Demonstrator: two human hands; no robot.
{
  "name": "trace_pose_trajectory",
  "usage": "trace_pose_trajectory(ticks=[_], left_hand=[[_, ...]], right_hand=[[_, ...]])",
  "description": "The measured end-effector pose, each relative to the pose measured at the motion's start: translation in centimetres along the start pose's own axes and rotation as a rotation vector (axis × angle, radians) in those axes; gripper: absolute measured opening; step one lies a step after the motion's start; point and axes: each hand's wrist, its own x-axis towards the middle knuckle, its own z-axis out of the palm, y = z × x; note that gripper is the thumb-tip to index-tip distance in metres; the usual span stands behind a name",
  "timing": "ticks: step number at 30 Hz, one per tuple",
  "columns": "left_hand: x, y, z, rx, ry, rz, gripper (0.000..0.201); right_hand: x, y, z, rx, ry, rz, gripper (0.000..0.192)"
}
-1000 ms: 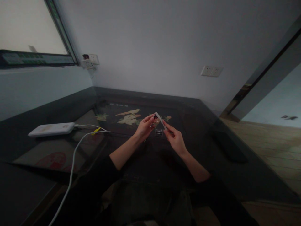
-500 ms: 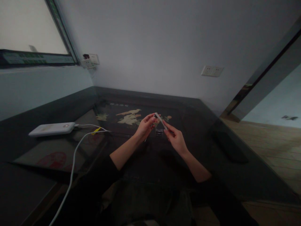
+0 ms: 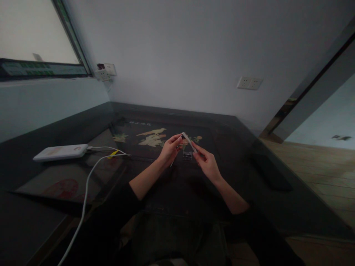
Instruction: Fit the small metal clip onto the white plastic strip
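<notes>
Over the middle of the dark table, my right hand (image 3: 206,160) pinches a thin pale strip (image 3: 189,141) by its lower end. The strip slants up and to the left, and its far tip reaches my left hand (image 3: 169,148). My left fingers are closed by that tip around something small and dark, too small and dim to name. A thin light piece (image 3: 172,162) sticks out below my left hand. Between the hands, a small clear or shiny piece with bars (image 3: 187,156) shows against the tabletop; its kind is unclear.
A white power bank (image 3: 61,152) lies at the left, with a white cable (image 3: 88,181) bearing a yellow tag (image 3: 112,154) running toward me. A dark flat object (image 3: 271,173) rests at the right. Wall sockets (image 3: 249,83) sit above the table (image 3: 222,125).
Both hands stay almost in the same place. The strip's tip and the left fingers have shifted very slightly.
</notes>
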Motion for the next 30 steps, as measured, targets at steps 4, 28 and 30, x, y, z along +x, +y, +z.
trace_pose_trajectory(ticks=[4,28,30], left_hand=[[0.01,0.1,-0.1,-0.012,-0.044,0.008,0.027],[0.07,0.09,-0.32,-0.033,-0.123,-0.039,0.035],[0.04,0.05,-0.29,-0.042,-0.123,-0.031,0.033]], right_hand=[[-0.15,0.01,0.14,0.022,-0.033,0.003,0.047],[-0.45,-0.24,0.44,0.057,-0.053,-0.01,0.047],[-0.29,-0.18,0.28,0.039,-0.024,-0.006,0.047]])
